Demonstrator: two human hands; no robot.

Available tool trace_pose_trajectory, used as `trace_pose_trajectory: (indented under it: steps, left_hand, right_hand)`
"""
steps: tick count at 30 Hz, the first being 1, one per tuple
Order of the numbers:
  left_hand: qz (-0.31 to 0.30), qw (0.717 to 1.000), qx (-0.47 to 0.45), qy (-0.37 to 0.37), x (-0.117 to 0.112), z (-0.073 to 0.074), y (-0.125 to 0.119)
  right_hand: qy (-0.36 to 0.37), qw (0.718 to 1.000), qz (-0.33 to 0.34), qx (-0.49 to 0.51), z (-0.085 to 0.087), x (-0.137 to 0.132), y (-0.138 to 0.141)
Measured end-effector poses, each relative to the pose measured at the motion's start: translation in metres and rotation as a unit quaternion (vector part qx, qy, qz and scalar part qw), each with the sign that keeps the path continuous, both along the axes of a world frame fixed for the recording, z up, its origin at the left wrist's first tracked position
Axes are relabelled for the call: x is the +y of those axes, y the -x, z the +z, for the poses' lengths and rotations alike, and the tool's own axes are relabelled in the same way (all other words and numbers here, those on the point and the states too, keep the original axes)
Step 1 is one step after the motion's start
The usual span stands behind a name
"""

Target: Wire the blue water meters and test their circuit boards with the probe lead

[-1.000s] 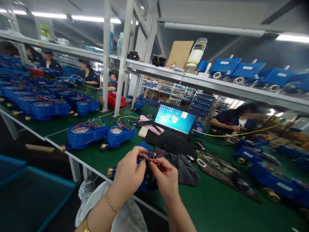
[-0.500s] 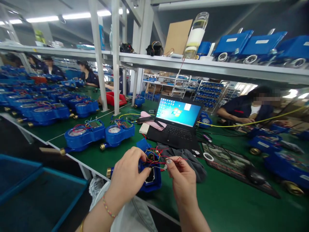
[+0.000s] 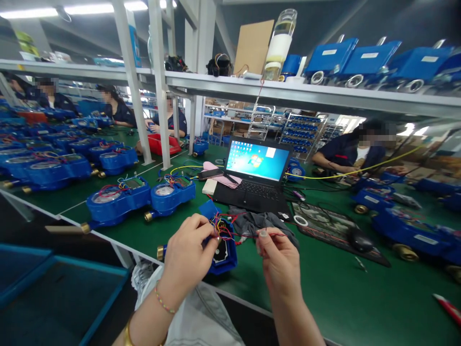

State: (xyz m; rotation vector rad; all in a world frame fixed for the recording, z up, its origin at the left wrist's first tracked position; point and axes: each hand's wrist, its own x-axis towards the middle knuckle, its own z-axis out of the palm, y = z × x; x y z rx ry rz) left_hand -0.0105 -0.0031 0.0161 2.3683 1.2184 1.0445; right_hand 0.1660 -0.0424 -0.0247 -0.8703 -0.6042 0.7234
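A blue water meter with an open housing lies at the near edge of the green table. My left hand is closed round the meter's left side, fingertips at its bundle of coloured wires. My right hand pinches a thin red wire that runs from the meter, pulled out to the right. A grey cloth lies just behind the meter.
An open laptop stands behind the cloth, a black mat with a mouse to its right. Two blue meters lie at left, several more beyond. Other people work at the far side. A metal shelf carries blue boxes overhead.
My right hand has moved to the right, away from the meter, drawing the red wire out. My left hand stays on the meter. The view has shifted slightly.
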Motion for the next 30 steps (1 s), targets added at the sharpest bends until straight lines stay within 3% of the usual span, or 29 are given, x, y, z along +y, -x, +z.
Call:
trace_pose_trajectory:
  steps: [5,10,22,30]
  left_hand:
    - [-0.005,0.995,-0.083,0.047,0.002,0.003,0.001]
    - [-0.026,0.987,-0.133,0.086,0.007,0.004,0.006]
    - [-0.068,0.963,-0.175,0.195,0.010,0.008,0.010]
    - [-0.070,0.954,-0.189,0.221,0.009,0.013,0.009]
  right_hand:
    - [0.007,0.997,0.050,0.064,0.012,-0.005,0.000]
    - [-0.006,0.990,0.066,0.127,0.013,-0.011,-0.004]
    - [-0.038,0.989,0.106,0.097,0.011,-0.025,-0.017]
    - [-0.057,0.992,0.086,0.074,0.019,-0.025,-0.020]
